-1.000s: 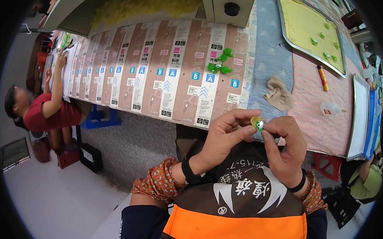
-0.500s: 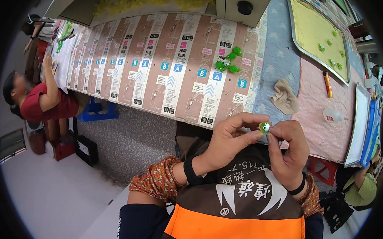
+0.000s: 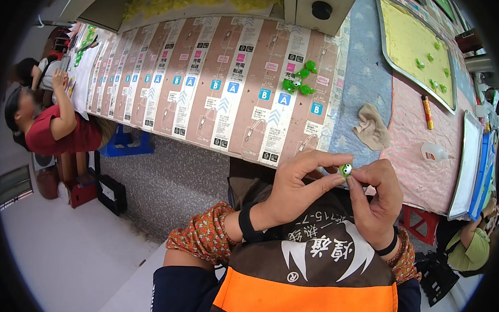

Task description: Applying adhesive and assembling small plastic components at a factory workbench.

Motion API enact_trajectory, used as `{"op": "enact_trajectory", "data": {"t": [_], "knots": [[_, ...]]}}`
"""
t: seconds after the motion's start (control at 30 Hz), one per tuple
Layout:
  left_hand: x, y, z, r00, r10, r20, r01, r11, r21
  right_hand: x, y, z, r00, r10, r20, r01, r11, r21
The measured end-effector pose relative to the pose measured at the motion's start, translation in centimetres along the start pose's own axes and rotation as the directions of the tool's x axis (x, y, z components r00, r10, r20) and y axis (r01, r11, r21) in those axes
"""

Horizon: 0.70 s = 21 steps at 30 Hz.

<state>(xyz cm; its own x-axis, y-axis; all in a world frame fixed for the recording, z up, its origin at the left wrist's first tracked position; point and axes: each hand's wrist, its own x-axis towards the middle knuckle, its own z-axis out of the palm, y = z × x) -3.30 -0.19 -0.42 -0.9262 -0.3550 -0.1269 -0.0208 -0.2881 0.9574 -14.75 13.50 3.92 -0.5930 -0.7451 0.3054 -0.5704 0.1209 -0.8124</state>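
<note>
1. Pinching a small green-and-white figure at its side between thumb and forefinger of the right hand, near the front edge of the bench.
2. Curving thumb and forefinger of the left hand narrowly around the same figure; cannot tell whether gripping it.
3. Spread, across the bench, with brown-and-white printed sheets, then blue cloth, then pink cloth.
4. Dotted, on the printed sheets, with a cluster of green pieces.
5. Set, farther right, with a crumpled beige rag, an orange tube, a white bottle and a yellow-lined tray bearing more green pieces.
6. Overhung, at the far side, by a pale housing beside yellow material.
7. Shared, leftward, with a person in red above a pale floor; rightward, with a person in green.
</note>
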Motion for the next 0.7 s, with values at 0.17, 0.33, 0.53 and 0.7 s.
{"op": "enact_trajectory", "data": {"t": [0.17, 0.33, 0.53, 0.7], "knots": [[0.07, -0.34, -0.1, 0.999, 0.045, 0.017, -0.045, 0.999, 0.001, -0.27, -0.1, -0.13, 0.996, 0.083, -0.011, -0.082, 0.995, 0.061], [0.06, -0.06, -0.06, 0.993, -0.104, 0.048, 0.111, 0.98, -0.164, -0.55, -0.19, -0.14, 0.984, 0.178, -0.012, -0.175, 0.975, 0.136], [-0.02, 0.12, 0.25, 0.989, -0.138, 0.048, 0.145, 0.965, -0.218, -0.8, -0.11, -0.25, 0.966, 0.257, 0.006, -0.252, 0.945, 0.208], [-0.03, 0.1, 0.28, 0.991, -0.124, 0.053, 0.131, 0.974, -0.185, -0.89, -0.17, -0.41, 0.934, 0.355, 0.03, -0.347, 0.886, 0.307]]}}
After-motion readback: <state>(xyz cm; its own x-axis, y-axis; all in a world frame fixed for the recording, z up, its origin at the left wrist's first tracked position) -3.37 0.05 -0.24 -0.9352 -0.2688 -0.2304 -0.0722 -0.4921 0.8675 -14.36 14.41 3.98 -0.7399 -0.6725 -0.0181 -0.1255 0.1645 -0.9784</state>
